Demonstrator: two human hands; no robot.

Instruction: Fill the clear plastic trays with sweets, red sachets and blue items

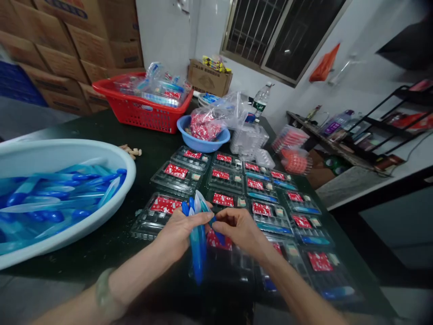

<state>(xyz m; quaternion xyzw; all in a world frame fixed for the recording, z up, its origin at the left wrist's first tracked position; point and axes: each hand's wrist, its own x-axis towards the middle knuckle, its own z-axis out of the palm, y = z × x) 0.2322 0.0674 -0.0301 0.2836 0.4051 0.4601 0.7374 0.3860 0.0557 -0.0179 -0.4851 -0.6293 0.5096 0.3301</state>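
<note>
My left hand (pixel 181 230), with a pale green bangle at the wrist, is closed around a bunch of blue pen-shaped plastic tools (pixel 196 246) with translucent tips. My right hand (pixel 238 228) has its thumb and fingers pinched on one blue tool (pixel 218 232) beside the bunch. Both hands are above rows of clear plastic trays (pixel 219 180). Each tray in sight bears a red patterned packet (pixel 165 205), and many show small beige pieces. Trays in the right columns also hold a blue tool (pixel 272 228). The nearest trays are blurred.
At left stands a large pale blue basin (pixel 130 180) full of the same tools. Behind are a red basket (pixel 145 113) of packaged goods and a blue bowl (pixel 203 145) with bagged red packets. Stacked clear trays (pixel 248 140) and a bottle (pixel 262 99) stand farther back.
</note>
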